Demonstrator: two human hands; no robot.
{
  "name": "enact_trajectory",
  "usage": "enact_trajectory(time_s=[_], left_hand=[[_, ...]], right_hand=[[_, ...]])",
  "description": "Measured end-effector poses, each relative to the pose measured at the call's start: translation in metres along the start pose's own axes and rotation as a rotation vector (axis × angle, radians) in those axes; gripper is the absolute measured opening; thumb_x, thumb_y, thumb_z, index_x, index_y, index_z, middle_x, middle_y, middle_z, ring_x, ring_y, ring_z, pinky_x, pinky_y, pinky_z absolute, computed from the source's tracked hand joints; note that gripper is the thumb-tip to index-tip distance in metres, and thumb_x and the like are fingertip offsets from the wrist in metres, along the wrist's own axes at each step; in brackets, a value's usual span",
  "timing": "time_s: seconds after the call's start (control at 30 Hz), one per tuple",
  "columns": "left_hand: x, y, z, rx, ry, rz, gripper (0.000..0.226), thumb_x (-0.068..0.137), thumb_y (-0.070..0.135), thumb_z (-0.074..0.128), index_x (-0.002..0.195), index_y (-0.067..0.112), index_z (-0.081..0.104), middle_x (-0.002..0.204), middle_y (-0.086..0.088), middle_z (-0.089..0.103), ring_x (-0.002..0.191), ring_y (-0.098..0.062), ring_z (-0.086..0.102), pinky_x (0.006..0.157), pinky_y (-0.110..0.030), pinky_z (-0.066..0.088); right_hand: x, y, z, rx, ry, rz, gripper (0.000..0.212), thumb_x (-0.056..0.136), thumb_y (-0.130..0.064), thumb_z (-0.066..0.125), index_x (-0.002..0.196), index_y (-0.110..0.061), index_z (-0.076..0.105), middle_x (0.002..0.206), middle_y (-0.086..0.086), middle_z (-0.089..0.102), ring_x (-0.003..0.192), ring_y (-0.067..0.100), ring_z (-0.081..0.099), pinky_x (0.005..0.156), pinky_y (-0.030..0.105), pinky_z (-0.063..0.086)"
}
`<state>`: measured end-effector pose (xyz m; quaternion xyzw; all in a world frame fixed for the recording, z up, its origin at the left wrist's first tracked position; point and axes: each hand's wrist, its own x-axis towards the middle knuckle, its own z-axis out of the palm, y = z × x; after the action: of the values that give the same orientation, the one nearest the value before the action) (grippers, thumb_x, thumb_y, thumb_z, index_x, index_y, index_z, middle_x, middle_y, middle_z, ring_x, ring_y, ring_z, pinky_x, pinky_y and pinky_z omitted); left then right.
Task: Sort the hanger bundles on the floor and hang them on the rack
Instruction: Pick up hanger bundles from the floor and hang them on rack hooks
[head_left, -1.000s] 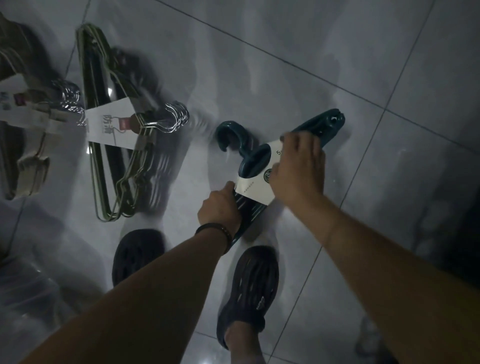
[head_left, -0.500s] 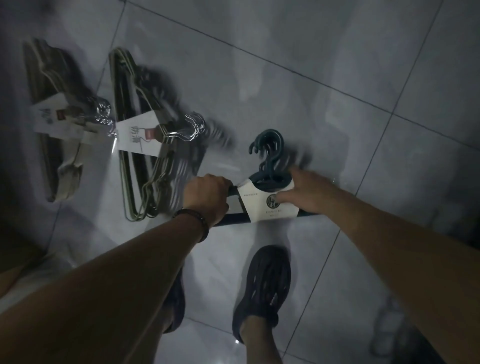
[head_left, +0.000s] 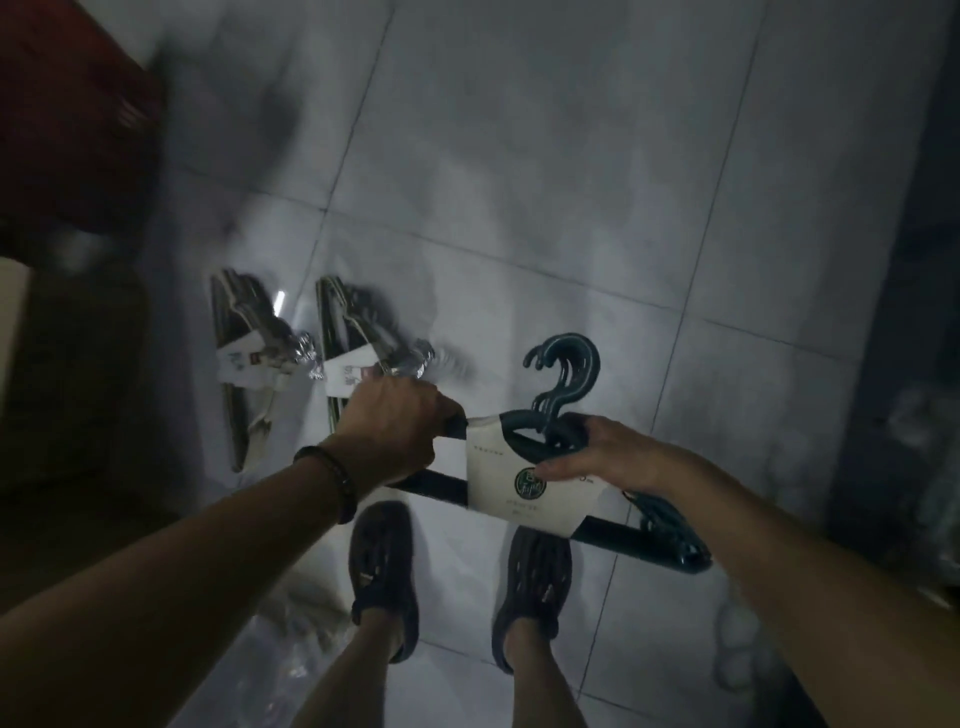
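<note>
I hold a bundle of dark teal plastic hangers (head_left: 563, 384) off the floor, hooks pointing away from me, with a white paper label (head_left: 511, 486) wrapped round its middle. My left hand (head_left: 397, 431) grips the bundle's left shoulder. My right hand (head_left: 605, 460) holds the right side, thumb lying on the label. Two more bundles lie on the tiles to the left: a pale one with metal hooks (head_left: 244, 358) and a green wire one (head_left: 345, 348), each with a white tag. No rack is in view.
My two feet in dark shoes (head_left: 384, 561) stand on the grey tiled floor (head_left: 519, 182) right under the held bundle. A dark red object (head_left: 67, 119) fills the upper left corner. Crumpled clear plastic (head_left: 280, 660) lies at the lower left. A dark edge runs down the right.
The teal bundle has come up off the floor and turned level in both hands. The view has pulled back and up, so the two floor bundles sit farther away.
</note>
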<state>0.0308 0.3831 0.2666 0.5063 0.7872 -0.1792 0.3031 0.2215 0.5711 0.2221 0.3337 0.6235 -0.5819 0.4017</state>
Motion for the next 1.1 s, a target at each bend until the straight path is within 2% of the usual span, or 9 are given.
enact_trajectory(time_s=[0.17, 0.27, 0.33, 0.47, 0.57, 0.63, 0.83, 0.97, 1.1], left_hand=[[-0.070, -0.007, -0.134, -0.102, 0.086, 0.053, 0.058, 0.097, 0.030, 0.067, 0.149, 0.046, 0.047, 0.117, 0.005, 0.073, 0.099, -0.018, 0.072, 0.088, -0.037, 0.061], [-0.132, -0.002, -0.220, -0.233, 0.350, 0.076, 0.077, 0.087, 0.032, 0.079, 0.153, 0.046, 0.042, 0.149, 0.004, 0.058, 0.141, -0.022, 0.051, 0.124, -0.054, 0.033], [-0.176, 0.009, -0.273, -0.303, 0.635, -0.010, 0.084, 0.078, 0.027, 0.084, 0.151, 0.046, 0.045, 0.166, -0.002, 0.034, 0.156, -0.031, 0.024, 0.125, -0.064, 0.020], [-0.244, 0.052, -0.347, -1.049, 1.003, -0.179, 0.095, 0.071, 0.043, 0.088, 0.151, 0.027, 0.040, 0.161, -0.005, 0.025, 0.151, -0.030, 0.025, 0.122, -0.062, 0.028], [-0.271, 0.065, -0.400, -1.678, 0.650, -0.100, 0.119, 0.060, 0.076, 0.082, 0.155, 0.039, 0.019, 0.163, -0.001, 0.024, 0.148, -0.028, 0.034, 0.122, -0.059, 0.035], [-0.284, 0.067, -0.429, -1.948, 0.355, 0.078, 0.110, 0.067, 0.064, 0.088, 0.153, 0.037, 0.026, 0.157, -0.015, 0.043, 0.132, -0.036, 0.057, 0.109, -0.060, 0.049], [-0.347, 0.108, -0.499, -1.932, 0.292, 0.386, 0.055, 0.070, 0.019, 0.079, 0.120, 0.014, 0.058, 0.100, -0.022, 0.069, 0.085, -0.042, 0.074, 0.080, -0.059, 0.061], [-0.403, 0.154, -0.530, -1.792, 0.289, 0.577, 0.042, 0.059, 0.013, 0.073, 0.097, 0.012, 0.054, 0.073, -0.010, 0.058, 0.058, -0.026, 0.060, 0.054, -0.037, 0.049], [-0.465, 0.211, -0.548, -1.591, 0.277, 0.790, 0.048, 0.065, 0.006, 0.082, 0.107, 0.014, 0.062, 0.087, -0.010, 0.076, 0.075, -0.030, 0.076, 0.063, -0.045, 0.062]], right_hand=[[-0.146, -0.066, -0.001, 0.175, 0.139, -0.043, 0.081, 0.054, -0.067, 0.094, 0.125, -0.037, 0.069, 0.117, -0.016, 0.076, 0.111, 0.011, 0.070, 0.105, 0.043, 0.054], [-0.245, -0.111, 0.005, 0.326, 0.265, -0.098, 0.062, 0.065, -0.049, 0.095, 0.120, -0.037, 0.071, 0.113, -0.018, 0.077, 0.107, 0.009, 0.072, 0.104, 0.044, 0.055], [-0.304, -0.146, 0.012, 0.412, 0.377, -0.158, 0.059, 0.064, -0.046, 0.096, 0.117, -0.038, 0.072, 0.109, -0.020, 0.077, 0.105, 0.007, 0.072, 0.103, 0.041, 0.055], [-0.407, -0.204, 0.026, 0.672, 0.573, -0.258, 0.062, 0.057, -0.050, 0.092, 0.113, -0.031, 0.075, 0.103, -0.018, 0.079, 0.102, 0.008, 0.071, 0.086, 0.031, 0.055], [-0.472, -0.238, 0.043, 0.827, 0.682, -0.339, 0.050, 0.065, -0.046, 0.088, 0.109, -0.027, 0.075, 0.099, -0.015, 0.079, 0.094, 0.004, 0.072, 0.072, 0.023, 0.050], [-0.513, -0.255, 0.058, 0.926, 0.723, -0.404, 0.026, 0.081, -0.031, 0.081, 0.105, -0.025, 0.075, 0.092, -0.012, 0.081, 0.079, 0.002, 0.076, 0.061, 0.017, 0.055], [-0.599, -0.269, 0.119, 1.117, 0.868, -0.503, 0.060, 0.070, -0.043, 0.092, 0.124, -0.023, 0.075, 0.120, -0.002, 0.078, 0.111, 0.019, 0.074, 0.102, 0.042, 0.053], [-0.654, -0.269, 0.166, 1.133, 1.065, -0.416, 0.064, 0.076, -0.069, 0.079, 0.122, -0.026, 0.073, 0.128, -0.002, 0.075, 0.112, 0.013, 0.071, 0.095, 0.032, 0.054], [-0.717, -0.244, 0.222, 0.890, 1.420, -0.128, 0.077, 0.093, -0.077, 0.044, 0.138, -0.015, 0.059, 0.137, 0.010, 0.065, 0.128, 0.028, 0.062, 0.105, 0.036, 0.047]])
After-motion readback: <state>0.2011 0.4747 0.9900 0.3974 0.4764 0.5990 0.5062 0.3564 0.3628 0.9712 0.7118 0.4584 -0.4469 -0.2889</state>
